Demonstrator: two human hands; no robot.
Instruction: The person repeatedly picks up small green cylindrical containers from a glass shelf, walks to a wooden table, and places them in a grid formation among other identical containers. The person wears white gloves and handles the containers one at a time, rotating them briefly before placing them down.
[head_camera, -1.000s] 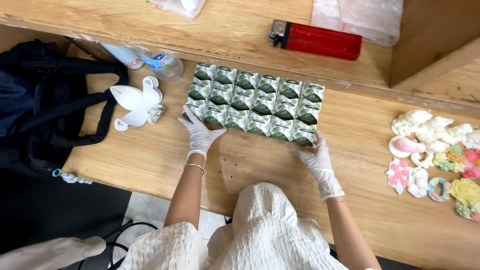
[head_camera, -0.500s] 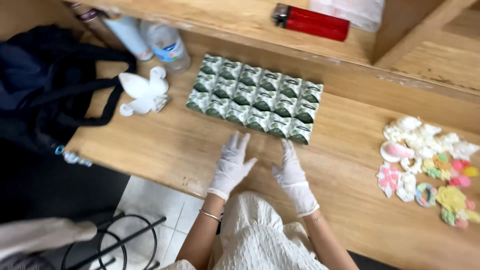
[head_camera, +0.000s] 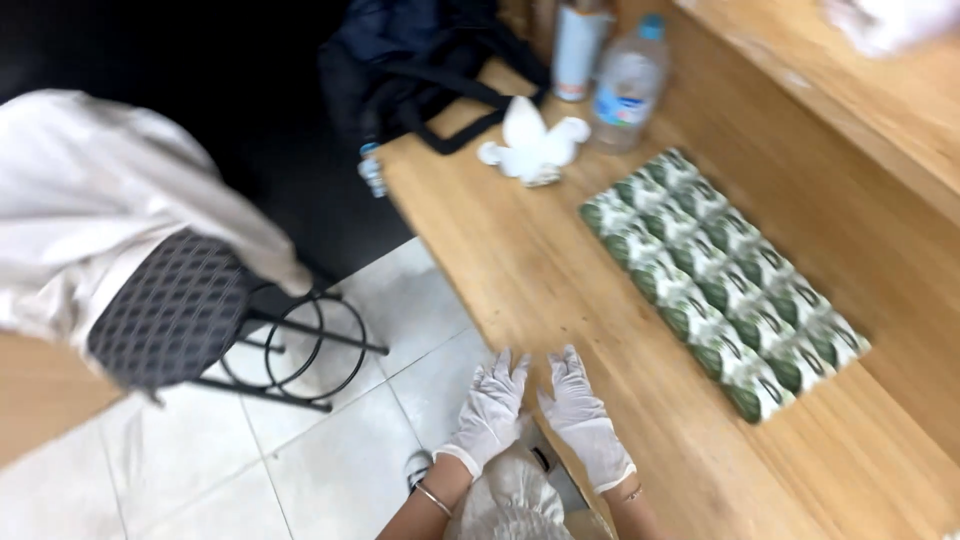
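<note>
Green-and-white packets (head_camera: 722, 280) lie well apart from both gloved hands (head_camera: 490, 408) (head_camera: 583, 418), each grip released, empty.

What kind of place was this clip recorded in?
Probably a small craft or packing workspace, not a factory line: a long wooden counter holding a block of green-and-white packets, a tiled floor with a metal-legged stool, and white-gloved hands at the counter's edge.

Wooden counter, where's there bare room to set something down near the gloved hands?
Bare wood runs along the counter edge, from the gloved left hand and right hand up to the white flower-shaped piece, left of the green packet block. The far corner is crowded: water bottle, dark bag.
</note>
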